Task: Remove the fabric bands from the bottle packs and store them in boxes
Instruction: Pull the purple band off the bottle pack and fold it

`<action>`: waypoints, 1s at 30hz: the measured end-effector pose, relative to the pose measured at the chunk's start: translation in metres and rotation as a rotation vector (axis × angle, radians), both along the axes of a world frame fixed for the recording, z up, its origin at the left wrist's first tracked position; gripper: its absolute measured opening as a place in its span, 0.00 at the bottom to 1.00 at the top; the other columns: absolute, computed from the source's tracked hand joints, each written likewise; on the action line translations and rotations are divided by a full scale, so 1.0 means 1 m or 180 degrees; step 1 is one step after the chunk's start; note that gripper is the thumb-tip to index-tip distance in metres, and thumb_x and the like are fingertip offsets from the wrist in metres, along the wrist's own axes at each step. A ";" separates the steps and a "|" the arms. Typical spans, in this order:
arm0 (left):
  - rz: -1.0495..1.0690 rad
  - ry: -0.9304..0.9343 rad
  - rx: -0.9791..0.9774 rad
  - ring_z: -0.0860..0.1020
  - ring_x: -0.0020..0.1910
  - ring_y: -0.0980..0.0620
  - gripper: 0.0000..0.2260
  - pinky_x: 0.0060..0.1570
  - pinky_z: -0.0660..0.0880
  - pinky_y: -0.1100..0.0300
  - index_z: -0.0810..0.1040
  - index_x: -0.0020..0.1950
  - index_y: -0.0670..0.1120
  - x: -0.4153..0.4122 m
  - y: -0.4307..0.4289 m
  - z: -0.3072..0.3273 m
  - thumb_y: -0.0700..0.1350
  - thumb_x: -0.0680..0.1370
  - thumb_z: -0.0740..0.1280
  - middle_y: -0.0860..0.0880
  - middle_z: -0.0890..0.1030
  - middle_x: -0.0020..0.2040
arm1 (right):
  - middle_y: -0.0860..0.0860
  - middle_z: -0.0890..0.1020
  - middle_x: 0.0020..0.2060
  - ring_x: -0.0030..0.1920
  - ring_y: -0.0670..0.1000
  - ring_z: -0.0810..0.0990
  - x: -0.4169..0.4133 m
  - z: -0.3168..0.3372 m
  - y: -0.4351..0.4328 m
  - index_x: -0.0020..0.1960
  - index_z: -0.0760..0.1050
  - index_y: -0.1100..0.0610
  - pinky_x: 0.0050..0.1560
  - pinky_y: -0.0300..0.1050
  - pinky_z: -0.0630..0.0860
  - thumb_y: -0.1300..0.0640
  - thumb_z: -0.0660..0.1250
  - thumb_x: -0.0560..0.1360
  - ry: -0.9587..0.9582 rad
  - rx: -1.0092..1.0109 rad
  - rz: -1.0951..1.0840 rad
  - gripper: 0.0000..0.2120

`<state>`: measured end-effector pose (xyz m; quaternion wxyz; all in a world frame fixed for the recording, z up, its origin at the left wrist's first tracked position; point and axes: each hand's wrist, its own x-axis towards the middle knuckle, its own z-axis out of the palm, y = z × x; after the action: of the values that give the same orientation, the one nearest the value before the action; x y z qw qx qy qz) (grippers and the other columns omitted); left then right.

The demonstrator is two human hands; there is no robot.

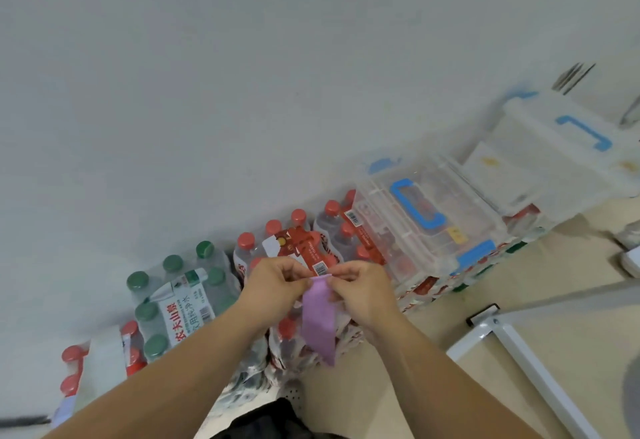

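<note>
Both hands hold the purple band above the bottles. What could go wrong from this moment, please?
1. The left hand and right hand pinch only the top edge of the purple band; the loose end may slip down between the bottle packs.
2. The clear box seems shut, so one hand must let go to open it.
3. That box rests on bottles and might shift when pressed.

Green-cap bottle pack [183, 314] label: 农夫山泉, 饮用纯净水. Red-cap pack [301, 248] print unreadable.
</note>
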<state>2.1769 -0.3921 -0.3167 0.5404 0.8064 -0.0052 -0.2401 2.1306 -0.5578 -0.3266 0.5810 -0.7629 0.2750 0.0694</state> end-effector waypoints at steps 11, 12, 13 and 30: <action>-0.0122 -0.0513 0.0348 0.83 0.34 0.53 0.05 0.36 0.81 0.57 0.85 0.40 0.50 0.096 -0.006 -0.018 0.41 0.74 0.74 0.53 0.85 0.35 | 0.59 0.86 0.41 0.39 0.54 0.86 0.095 -0.012 0.009 0.54 0.81 0.63 0.48 0.52 0.85 0.69 0.71 0.75 0.0079 0.0083 -0.0338 0.09; -0.0165 -0.0561 0.0382 0.83 0.34 0.54 0.05 0.36 0.81 0.58 0.85 0.39 0.51 0.103 -0.007 -0.021 0.42 0.73 0.74 0.55 0.85 0.35 | 0.59 0.87 0.42 0.40 0.55 0.86 0.101 -0.013 0.008 0.56 0.81 0.64 0.50 0.54 0.85 0.67 0.73 0.74 0.0076 0.0052 -0.0333 0.11; -0.0249 -0.0637 0.0431 0.82 0.35 0.56 0.05 0.37 0.79 0.60 0.85 0.39 0.52 0.109 -0.008 -0.022 0.43 0.73 0.74 0.56 0.84 0.35 | 0.59 0.87 0.43 0.43 0.55 0.87 0.106 -0.014 0.008 0.57 0.81 0.63 0.52 0.55 0.84 0.65 0.74 0.73 0.0073 0.0000 -0.0306 0.13; -0.2160 -0.1898 0.2360 0.55 0.79 0.45 0.28 0.77 0.48 0.42 0.60 0.79 0.51 0.072 0.009 -0.056 0.60 0.81 0.53 0.49 0.58 0.81 | 0.47 0.78 0.66 0.67 0.46 0.76 0.108 -0.027 0.005 0.69 0.73 0.55 0.70 0.47 0.72 0.58 0.67 0.80 -0.0168 -0.0039 0.0447 0.18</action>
<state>2.2491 -0.3834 -0.3729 0.0902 0.9277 -0.3307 -0.1481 2.2385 -0.5528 -0.3541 0.5771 -0.7854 0.2059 0.0882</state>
